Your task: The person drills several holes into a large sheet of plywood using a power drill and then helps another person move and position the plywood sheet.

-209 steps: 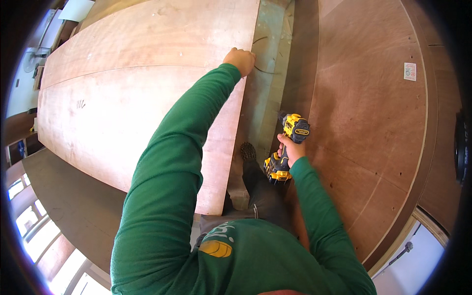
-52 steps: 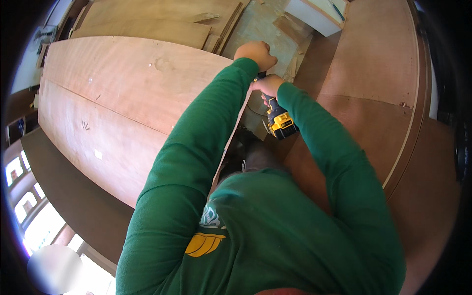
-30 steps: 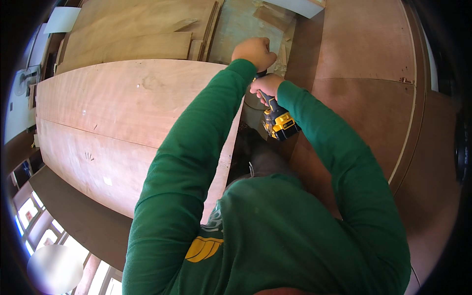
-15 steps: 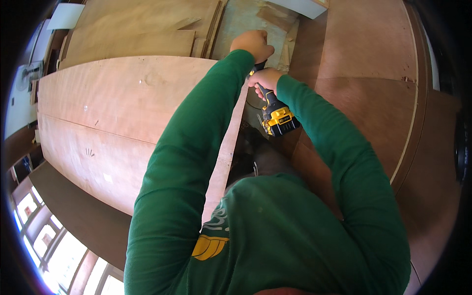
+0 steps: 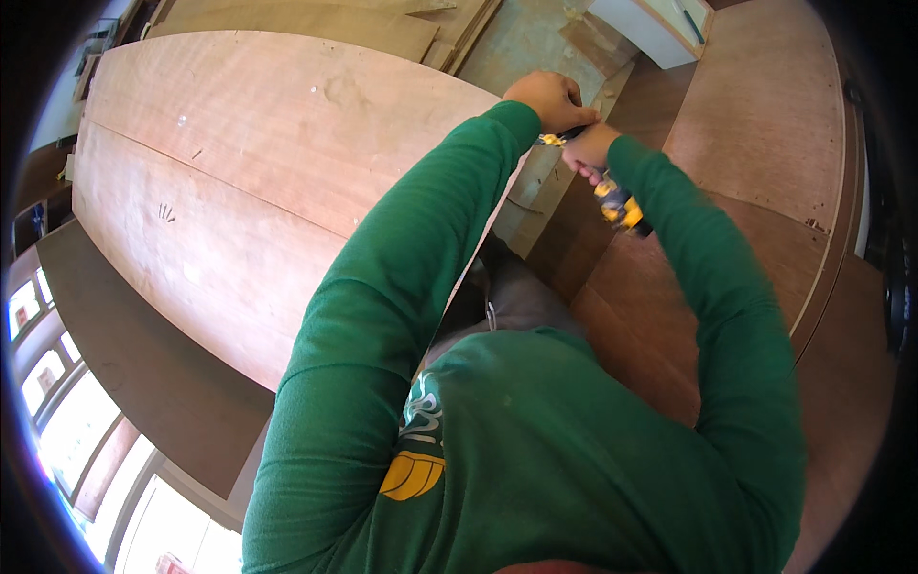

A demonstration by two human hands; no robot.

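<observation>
My right hand (image 5: pixel 591 148) is wrapped round the grip of a yellow-and-black cordless drill (image 5: pixel 620 206), whose battery end hangs toward my body and is smeared by motion. Close beside the drill's front end, my left hand (image 5: pixel 552 100) has its fingers curled and pinched together over the far corner of a wooden panel (image 5: pixel 268 124). Whatever those fingers hold is hidden behind them. The drill's tip cannot be seen either. Several screws (image 5: pixel 166 212) lie loose on the panel to my left.
A brown board (image 5: pixel 153 354) lies lower at the left, below the panel. On my right stand large plywood sheets (image 5: pixel 755 124), with a white box-like piece (image 5: pixel 645 29) at the far end. Stacked boards (image 5: pixel 306 19) lie beyond the panel. Scraps litter the floor (image 5: pixel 521 48).
Both hands and the drill have shifted right within the view, and the drill has tilted. My view has also turned, so the panel sits higher.
</observation>
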